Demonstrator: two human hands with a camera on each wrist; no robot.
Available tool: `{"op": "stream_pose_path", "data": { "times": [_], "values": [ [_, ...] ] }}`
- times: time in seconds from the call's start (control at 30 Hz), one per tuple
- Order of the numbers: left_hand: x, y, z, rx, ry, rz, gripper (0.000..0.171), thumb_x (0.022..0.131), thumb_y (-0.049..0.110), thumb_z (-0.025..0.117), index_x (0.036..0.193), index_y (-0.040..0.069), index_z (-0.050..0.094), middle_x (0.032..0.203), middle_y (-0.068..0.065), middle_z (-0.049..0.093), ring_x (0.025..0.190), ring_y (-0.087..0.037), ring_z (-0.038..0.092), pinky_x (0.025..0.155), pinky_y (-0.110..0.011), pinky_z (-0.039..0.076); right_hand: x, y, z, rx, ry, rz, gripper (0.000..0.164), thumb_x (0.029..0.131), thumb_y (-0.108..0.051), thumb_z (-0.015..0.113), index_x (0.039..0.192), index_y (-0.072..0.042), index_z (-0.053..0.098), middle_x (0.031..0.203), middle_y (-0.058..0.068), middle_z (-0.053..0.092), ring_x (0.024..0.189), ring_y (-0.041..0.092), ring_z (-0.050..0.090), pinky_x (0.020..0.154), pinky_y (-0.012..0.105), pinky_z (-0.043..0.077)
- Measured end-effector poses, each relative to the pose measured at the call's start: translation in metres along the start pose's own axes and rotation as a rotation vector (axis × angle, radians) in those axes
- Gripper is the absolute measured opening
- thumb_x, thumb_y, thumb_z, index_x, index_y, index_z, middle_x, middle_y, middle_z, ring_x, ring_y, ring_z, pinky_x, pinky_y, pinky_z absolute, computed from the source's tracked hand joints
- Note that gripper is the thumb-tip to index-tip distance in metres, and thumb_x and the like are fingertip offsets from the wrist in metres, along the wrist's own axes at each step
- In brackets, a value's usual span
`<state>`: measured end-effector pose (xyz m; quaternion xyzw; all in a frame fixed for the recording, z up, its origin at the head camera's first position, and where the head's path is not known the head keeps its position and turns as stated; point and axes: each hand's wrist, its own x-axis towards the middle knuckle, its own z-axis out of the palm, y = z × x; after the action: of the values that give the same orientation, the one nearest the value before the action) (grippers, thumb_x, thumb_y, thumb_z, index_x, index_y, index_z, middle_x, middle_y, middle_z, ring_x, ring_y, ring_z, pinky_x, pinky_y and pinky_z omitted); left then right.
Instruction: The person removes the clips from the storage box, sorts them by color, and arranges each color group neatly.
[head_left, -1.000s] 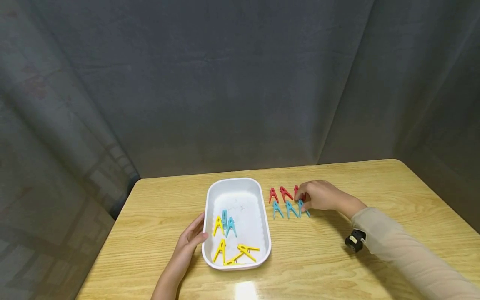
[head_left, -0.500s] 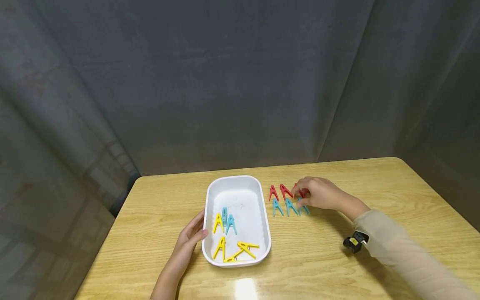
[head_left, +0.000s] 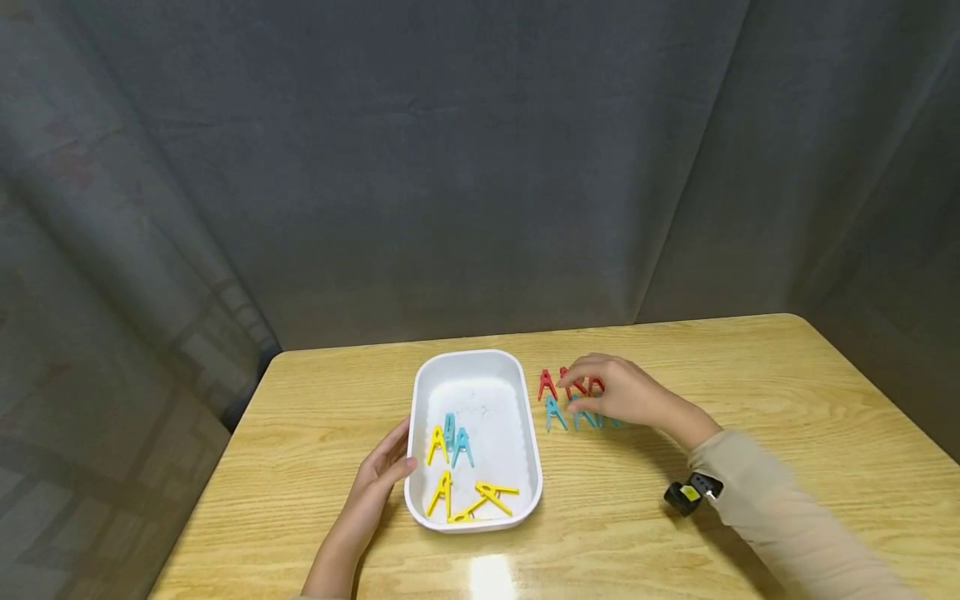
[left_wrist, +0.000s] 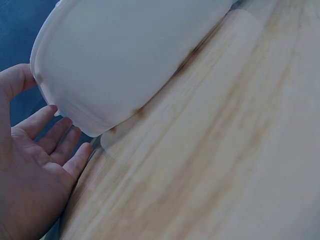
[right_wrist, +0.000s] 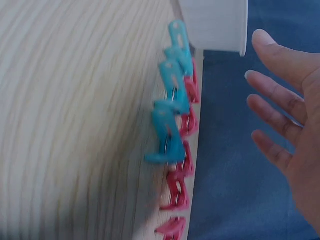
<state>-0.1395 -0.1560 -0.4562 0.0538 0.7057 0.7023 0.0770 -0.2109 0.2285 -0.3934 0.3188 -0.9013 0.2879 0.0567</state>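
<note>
Occupying two short rows on the table (head_left: pixel 300 467), just beside the white tray (head_left: pixel 495 442): red pegs (head_left: pixel 547 382) farther from the person, blue pegs (head_left: pixel 552 407) nearer; at least three of each show, the full red count uncertain. Right hand (head_left: pixel 618 390): held over the rows, thumb and forefinger parted in a modest gap, nothing seen between them; whether they touch a peg cannot be told. Handling note, by judgement: pegs sit close together, so one at a time suits best, fingertips coming straight down, pinching a single peg at its narrow end and leaving neighbours unbrushed; light pressure should keep it from tipping. Tray contents: four yellow pegs (head_left: pixel 444 486), three at the end nearest the person, the fourth beside two further blue pegs. Left hand (head_left: pixel 379 473): holding the tray's side, thumb over the rim, fingers along the outer wall; an even hold should prevent sliding. Outward: pale sleeve (head_left: pixel 780 517) and black device (head_left: pixel 682 498) at the right wrist; grey curtain (head_left: pixel 450 208) behind the table.
</note>
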Motion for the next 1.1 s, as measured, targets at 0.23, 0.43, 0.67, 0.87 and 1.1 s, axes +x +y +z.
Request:
{"op": "stream_pose_path", "data": {
  "times": [0.23, 0.43, 0.67, 0.87, 1.1],
  "values": [
    [0.0, -0.002, 0.0, -0.003, 0.001, -0.005, 0.061, 0.096, 0.019, 0.06, 0.153, 0.011, 0.037, 0.157, -0.009, 0.034, 0.145, -0.031, 0.028, 0.117, -0.057, 0.015, 0.007, -0.014, 0.009, 0.101, 0.067, -0.049, 0.033, 0.074, -0.016, 0.087, 0.105, -0.019, 0.076, 0.108, -0.008, 0.068, 0.099, 0.019, 0.062, 0.076, 0.043, 0.054],
    [-0.001, -0.001, 0.0, -0.005, 0.003, -0.005, 0.061, 0.096, 0.019, 0.06, 0.153, 0.011, 0.037, 0.157, -0.009, 0.035, 0.144, -0.032, 0.028, 0.116, -0.058, 0.015, 0.015, -0.028, 0.016, 0.134, 0.051, -0.077, 0.033, 0.074, -0.018, 0.087, 0.106, -0.019, 0.076, 0.106, -0.011, 0.067, 0.099, 0.016, 0.06, 0.077, 0.042, 0.053],
    [-0.002, -0.002, 0.001, -0.009, 0.0, -0.007, 0.061, 0.096, 0.017, 0.06, 0.152, 0.011, 0.037, 0.157, -0.01, 0.035, 0.144, -0.032, 0.028, 0.116, -0.057, 0.015, 0.022, -0.04, 0.032, 0.108, 0.012, -0.083, 0.031, 0.076, -0.026, 0.086, 0.104, -0.018, 0.076, 0.107, -0.011, 0.067, 0.102, 0.015, 0.06, 0.088, 0.042, 0.052],
    [-0.002, -0.003, 0.002, -0.012, -0.004, -0.004, 0.06, 0.097, 0.016, 0.059, 0.152, 0.011, 0.038, 0.157, -0.01, 0.035, 0.144, -0.032, 0.028, 0.116, -0.057, 0.015, 0.032, -0.051, 0.045, 0.073, -0.003, -0.111, 0.027, 0.078, -0.025, 0.086, 0.102, -0.019, 0.077, 0.103, -0.015, 0.068, 0.104, 0.01, 0.06, 0.106, 0.044, 0.041],
    [-0.001, -0.003, 0.003, -0.015, -0.003, 0.001, 0.061, 0.096, 0.016, 0.059, 0.152, 0.01, 0.037, 0.157, -0.01, 0.035, 0.144, -0.032, 0.028, 0.116, -0.057, 0.015, 0.043, -0.06, 0.058, 0.068, -0.074, -0.133, 0.027, 0.08, -0.026, 0.084, 0.104, -0.018, 0.077, 0.102, -0.013, 0.07, 0.102, 0.008, 0.06, 0.109, 0.043, 0.037]
  ]
}}
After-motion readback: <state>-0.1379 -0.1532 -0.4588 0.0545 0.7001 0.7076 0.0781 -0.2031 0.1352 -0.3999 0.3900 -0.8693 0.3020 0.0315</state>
